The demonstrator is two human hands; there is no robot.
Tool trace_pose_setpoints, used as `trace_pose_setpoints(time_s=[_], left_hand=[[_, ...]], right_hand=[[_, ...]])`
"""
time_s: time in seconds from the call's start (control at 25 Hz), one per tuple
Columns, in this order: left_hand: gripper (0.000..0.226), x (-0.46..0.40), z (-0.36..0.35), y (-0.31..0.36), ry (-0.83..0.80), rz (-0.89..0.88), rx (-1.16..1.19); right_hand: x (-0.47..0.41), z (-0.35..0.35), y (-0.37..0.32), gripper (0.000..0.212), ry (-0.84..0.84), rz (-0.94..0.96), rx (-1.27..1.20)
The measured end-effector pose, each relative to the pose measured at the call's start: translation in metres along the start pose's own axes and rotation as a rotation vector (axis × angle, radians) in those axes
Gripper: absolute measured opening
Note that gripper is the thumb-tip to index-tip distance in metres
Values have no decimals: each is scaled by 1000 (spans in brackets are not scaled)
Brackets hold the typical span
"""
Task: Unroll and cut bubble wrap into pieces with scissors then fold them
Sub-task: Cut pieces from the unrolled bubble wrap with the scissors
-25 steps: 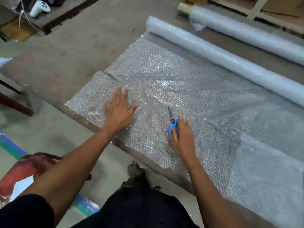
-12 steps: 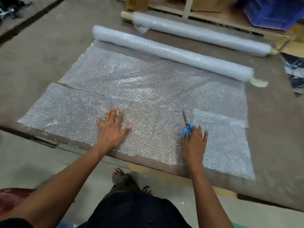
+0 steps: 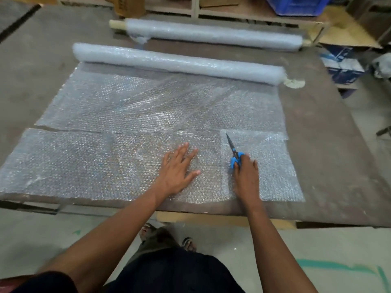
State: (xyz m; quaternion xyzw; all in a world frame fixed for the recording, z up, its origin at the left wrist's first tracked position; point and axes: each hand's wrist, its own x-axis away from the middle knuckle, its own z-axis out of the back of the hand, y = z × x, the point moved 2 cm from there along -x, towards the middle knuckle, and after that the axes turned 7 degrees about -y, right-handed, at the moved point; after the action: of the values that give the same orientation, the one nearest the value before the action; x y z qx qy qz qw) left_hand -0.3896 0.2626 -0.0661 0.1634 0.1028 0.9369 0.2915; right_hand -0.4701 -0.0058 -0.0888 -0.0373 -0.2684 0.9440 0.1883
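My left hand (image 3: 178, 169) lies flat, fingers spread, on the near strip of bubble wrap (image 3: 88, 166) just below the middle of the frame; I press it there so the light film does not slide or bunch while I cut. My right hand (image 3: 246, 178), just to the right of it, is curled round the blue handles of the scissors (image 3: 233, 152), whose blades point up the frame and appear closed, along the left edge of a smaller piece (image 3: 268, 163) lying at the right end of the strip. A long seam runs across the middle of the frame from the left edge, parting the strip from the unrolled sheet (image 3: 160, 102) that leads up to the roll (image 3: 179, 62) in the upper half. I judge the strip is being divided crosswise into pieces, with folding not yet begun. A second roll (image 3: 211, 34) lies further up on the table (image 3: 330, 144), well apart from my work. Cardboard boxes (image 3: 129, 5) stand along the top edge.
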Motion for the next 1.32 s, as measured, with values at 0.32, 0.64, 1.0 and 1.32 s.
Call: trace_pose_setpoints(time_s=[0.32, 0.64, 1.0, 1.32], left_hand=[[88, -8, -10, -2, -45, 72, -61], [83, 3, -11, 27, 26, -76, -20], [52, 26, -23, 54, 113, -289, 82], [26, 44, -40, 65, 49, -354, 285]], right_hand=[[17, 19, 11, 35, -2, 19, -34], [41, 33, -17, 25, 22, 23, -296], [77, 29, -42, 27, 44, -114, -372], [159, 30, -44, 38, -149, -316, -788]])
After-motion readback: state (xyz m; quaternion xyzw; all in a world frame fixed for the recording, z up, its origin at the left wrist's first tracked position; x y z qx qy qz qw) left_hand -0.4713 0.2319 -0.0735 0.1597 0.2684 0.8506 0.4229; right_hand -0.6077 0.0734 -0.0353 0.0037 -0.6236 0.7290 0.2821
